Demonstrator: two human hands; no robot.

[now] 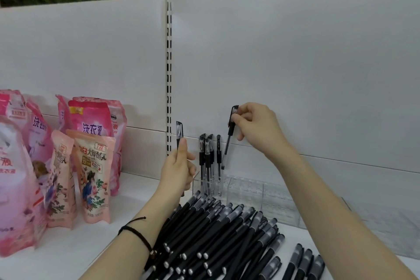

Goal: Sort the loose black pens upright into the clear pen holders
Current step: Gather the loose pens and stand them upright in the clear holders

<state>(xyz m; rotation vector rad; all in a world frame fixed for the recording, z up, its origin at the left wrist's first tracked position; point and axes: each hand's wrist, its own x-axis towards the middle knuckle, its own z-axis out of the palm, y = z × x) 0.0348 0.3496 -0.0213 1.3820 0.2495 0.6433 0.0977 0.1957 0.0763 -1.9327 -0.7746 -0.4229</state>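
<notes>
A big pile of loose black pens (pixel 218 236) lies on the white shelf in front of me. Behind it stand clear pen holders (pixel 245 191), with several capped pens (pixel 208 157) upright in the leftmost compartment. My left hand (pixel 179 166) grips one black pen (pixel 179 132) upright, just left of the holders. My right hand (pixel 256 127) pinches another black pen (pixel 230 136) near its cap; it hangs tilted, tip down, above the holder just right of the standing pens.
Pink detergent refill pouches (pixel 91 150) stand at the left of the shelf (pixel 95 248). Three more pens (pixel 304 263) lie apart at the lower right. A white back panel with a slotted upright (pixel 168 70) rises behind the holders.
</notes>
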